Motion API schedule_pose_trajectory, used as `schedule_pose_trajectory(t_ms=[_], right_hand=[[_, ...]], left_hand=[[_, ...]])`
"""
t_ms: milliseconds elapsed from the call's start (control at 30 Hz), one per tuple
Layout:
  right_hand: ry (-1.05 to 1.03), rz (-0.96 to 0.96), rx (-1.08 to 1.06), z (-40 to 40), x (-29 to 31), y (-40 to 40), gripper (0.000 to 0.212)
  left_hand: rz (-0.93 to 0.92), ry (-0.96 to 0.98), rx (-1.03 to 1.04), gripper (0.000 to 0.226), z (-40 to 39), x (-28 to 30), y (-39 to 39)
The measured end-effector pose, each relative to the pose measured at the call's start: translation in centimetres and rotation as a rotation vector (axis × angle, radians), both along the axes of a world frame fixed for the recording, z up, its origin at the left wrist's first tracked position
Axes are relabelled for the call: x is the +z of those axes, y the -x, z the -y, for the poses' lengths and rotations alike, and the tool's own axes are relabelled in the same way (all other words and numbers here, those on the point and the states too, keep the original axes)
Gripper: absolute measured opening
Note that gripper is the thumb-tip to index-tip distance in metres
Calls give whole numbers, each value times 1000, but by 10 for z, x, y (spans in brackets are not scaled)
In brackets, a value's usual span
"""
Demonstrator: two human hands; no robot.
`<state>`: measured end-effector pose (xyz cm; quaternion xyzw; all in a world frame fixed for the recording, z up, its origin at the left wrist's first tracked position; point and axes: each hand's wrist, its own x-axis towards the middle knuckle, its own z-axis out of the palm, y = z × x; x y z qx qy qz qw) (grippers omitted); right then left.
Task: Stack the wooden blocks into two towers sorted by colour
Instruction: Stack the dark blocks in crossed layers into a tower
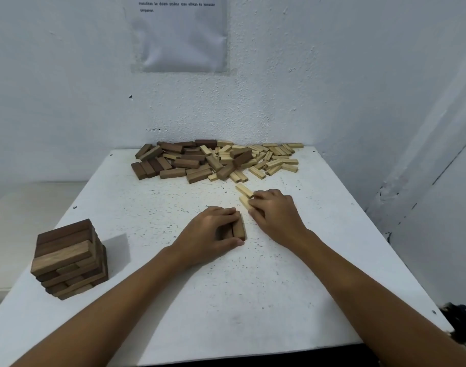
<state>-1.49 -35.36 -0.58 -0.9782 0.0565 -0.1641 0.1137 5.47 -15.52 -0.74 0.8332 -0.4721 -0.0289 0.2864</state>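
A tower of dark brown blocks (70,258) stands near the table's front left edge. At the back lies a mixed heap, dark blocks (178,161) on its left and light blocks (271,158) on its right. My left hand (213,231) grips dark blocks (239,230) lying side by side on the table's middle, fingers curled over them. My right hand (274,210) pinches a light block (244,202) at its fingertips. Another light block (244,190) lies just behind that one, touching it.
The white speckled table (226,300) is boxed in by a wall behind and a wall to the right. A taped paper sheet (181,33) hangs on the back wall. A dark object (459,324) sits past the table's right front corner.
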Motion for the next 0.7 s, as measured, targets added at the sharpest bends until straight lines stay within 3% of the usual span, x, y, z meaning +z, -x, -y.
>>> schedule_pose_trajectory(t_ms=[300, 467, 700], right_hand=[[-50, -109, -89, -1, 9, -26, 41], [-112, -124, -71, -5, 7, -3, 49], [-165, -195, 38, -17, 4, 38, 58]], left_hand=[[18, 14, 0, 72, -11, -1, 2], [-3, 4, 19, 79, -18, -2, 2], [-31, 18, 16, 71, -31, 0, 9]])
